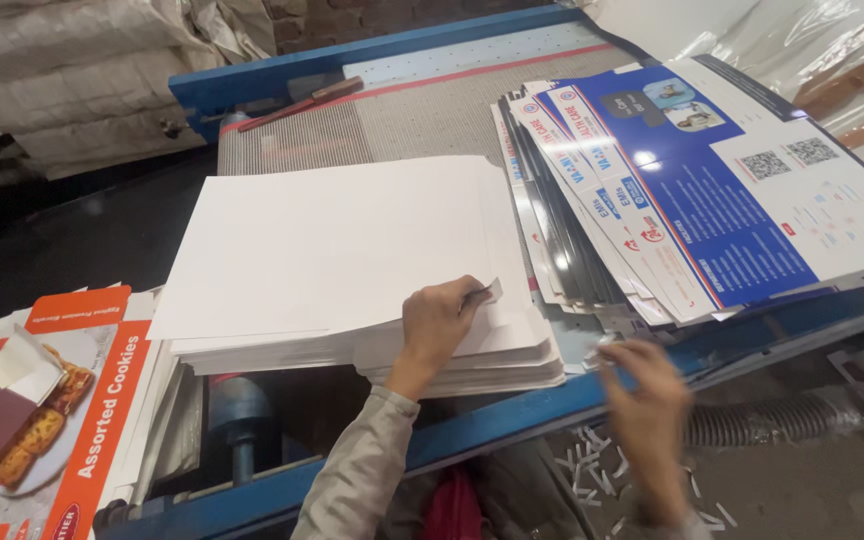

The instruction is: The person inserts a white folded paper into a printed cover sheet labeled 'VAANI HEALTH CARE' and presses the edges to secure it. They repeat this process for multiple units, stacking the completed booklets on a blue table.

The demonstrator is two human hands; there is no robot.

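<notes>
A thick stack of blank white sheets [332, 250] lies on the blue-framed machine table [512, 410]. My left hand [439, 322] rests on the stack's near right corner, pinching a small pale scrap [490, 291] between thumb and fingers. My right hand [645, 400] is blurred in motion below the table's front edge, fingers spread, holding nothing I can make out. To the right lies a fanned pile of glossy blue-and-white printed sheets [672, 190].
Orange-and-white printed carton sheets [82, 400] are stacked at the lower left. A long tool with a wooden handle [302, 100] lies at the back. A grey corrugated hose [802, 415] and paper scraps [592, 470] sit on the floor at right.
</notes>
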